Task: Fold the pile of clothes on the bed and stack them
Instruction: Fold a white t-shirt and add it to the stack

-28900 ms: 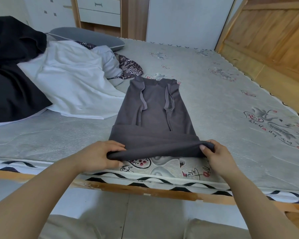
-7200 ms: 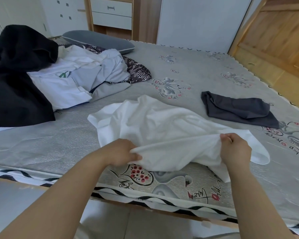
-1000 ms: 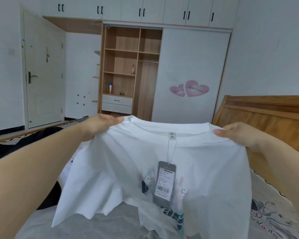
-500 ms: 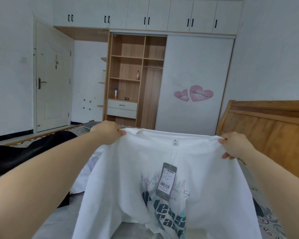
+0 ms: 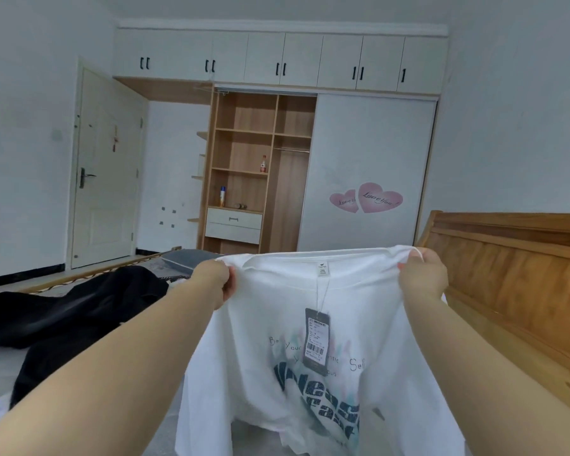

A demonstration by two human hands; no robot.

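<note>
A white T-shirt (image 5: pixel 267 337) with a dark printed slogan hangs spread in the air in front of me, above the bed. My left hand (image 5: pixel 216 281) grips its left shoulder and my right hand (image 5: pixel 422 278) grips its right shoulder. A grey price tag (image 5: pixel 316 340) dangles on a string from the neck label. The shirt's lower part runs out of view at the bottom.
Black clothes (image 5: pixel 66 311) lie heaped on the bed at the left, with a grey pillow (image 5: pixel 188 258) behind them. A wooden headboard (image 5: pixel 514 274) rises at the right. Beyond stand a wardrobe (image 5: pixel 369 166) with open shelves and a closed door (image 5: pixel 106 166).
Both hands have lowered the shirt a little and drawn its shoulders tighter. The view has tilted up slightly, so less of the bed shows.
</note>
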